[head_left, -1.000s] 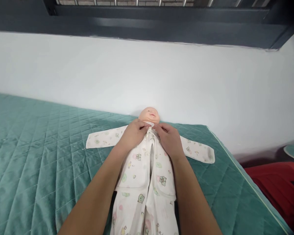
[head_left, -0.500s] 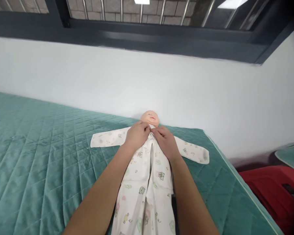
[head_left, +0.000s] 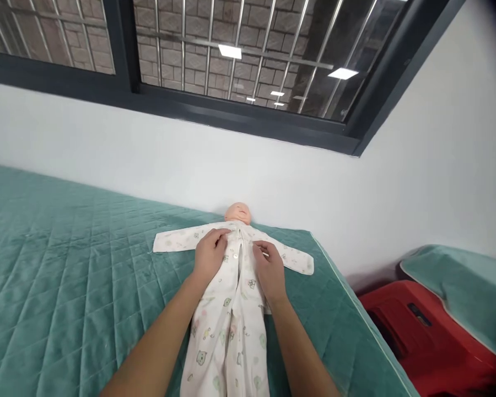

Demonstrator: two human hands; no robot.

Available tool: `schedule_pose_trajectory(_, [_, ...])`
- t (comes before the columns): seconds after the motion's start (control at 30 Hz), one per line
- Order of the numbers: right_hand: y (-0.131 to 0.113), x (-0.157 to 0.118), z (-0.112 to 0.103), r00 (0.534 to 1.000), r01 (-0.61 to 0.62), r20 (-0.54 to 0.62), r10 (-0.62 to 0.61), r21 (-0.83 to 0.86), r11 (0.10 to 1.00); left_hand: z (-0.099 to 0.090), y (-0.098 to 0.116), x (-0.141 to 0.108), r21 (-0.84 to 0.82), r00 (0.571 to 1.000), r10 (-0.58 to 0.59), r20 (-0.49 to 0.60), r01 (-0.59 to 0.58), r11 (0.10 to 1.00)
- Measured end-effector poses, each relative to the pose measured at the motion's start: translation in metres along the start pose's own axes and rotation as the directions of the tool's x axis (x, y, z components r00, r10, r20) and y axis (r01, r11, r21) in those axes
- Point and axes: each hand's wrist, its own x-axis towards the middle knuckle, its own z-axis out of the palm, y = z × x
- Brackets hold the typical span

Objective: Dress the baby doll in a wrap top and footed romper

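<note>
A baby doll, its bald head (head_left: 237, 213) by the wall, lies face up in a white printed baby suit (head_left: 227, 309) with both sleeves spread sideways. The suit is fastened near the neck, and a gap runs down its front below. My left hand (head_left: 210, 255) rests on the left side of the chest, fingertips on the cloth by the front edge, fingers curled. Across the gap, my right hand (head_left: 269, 267) has its thumb and fingers bent together at the other edge. Whether either hand pinches the cloth is too small to tell.
The green quilted cover (head_left: 86, 264) spreads under the doll up to the white wall (head_left: 273, 176). A dark-framed window (head_left: 248, 118) with metal bars is above. A red plastic stool (head_left: 434, 336) stands at the right, partly under green cloth (head_left: 471, 286).
Both hands have come away from the neck and moved lower and apart, one on each side of the front opening. The view has tilted up, showing more window.
</note>
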Motion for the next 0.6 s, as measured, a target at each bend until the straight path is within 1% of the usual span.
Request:
schedule_pose_trajectory(0.07, [-0.009, 0.005, 0.006, 0.999, 0.041, 0.033, -0.039, -0.062, 0.997, 0.000, 0.001, 0.004, 0.044, 0.999, -0.034, 0.019, 0.033, 0.998])
schedule_pose_trajectory(0.13, [-0.014, 0.013, 0.014, 0.997, 0.037, 0.069, -0.027, -0.150, 0.988, 0.000, 0.003, 0.011, 0.089, 0.995, -0.076, 0.057, 0.071, 0.994])
schedule_pose_trajectory(0.23, [-0.013, 0.021, 0.025, 0.997, 0.015, 0.078, 0.007, -0.283, 0.959, 0.002, 0.005, 0.021, 0.116, 0.981, -0.149, 0.120, 0.136, 0.984])
schedule_pose_trajectory(0.3, [-0.009, 0.022, 0.028, 0.997, 0.017, 0.074, 0.007, -0.316, 0.948, 0.003, 0.007, 0.024, 0.123, 0.973, -0.172, 0.151, 0.155, 0.980])
schedule_pose_trajectory(0.37, [-0.005, 0.023, 0.025, 0.995, -0.003, 0.097, 0.029, -0.261, 0.965, 0.003, 0.010, 0.025, 0.140, 0.968, -0.181, 0.173, 0.157, 0.978])
schedule_pose_trajectory(0.43, [-0.002, 0.024, 0.020, 0.985, -0.061, 0.153, 0.084, -0.150, 0.987, 0.004, 0.013, 0.024, 0.156, 0.964, -0.180, 0.195, 0.151, 0.976])
schedule_pose_trajectory(0.53, [-0.001, 0.027, 0.011, 0.958, -0.141, 0.251, 0.140, -0.012, 0.990, 0.004, 0.019, 0.021, 0.136, 0.968, -0.137, 0.212, 0.110, 0.985])
schedule_pose_trajectory(0.6, [-0.002, 0.029, 0.008, 0.948, -0.171, 0.276, 0.158, 0.023, 0.985, 0.005, 0.023, 0.020, 0.098, 0.973, -0.102, 0.205, 0.083, 0.992])
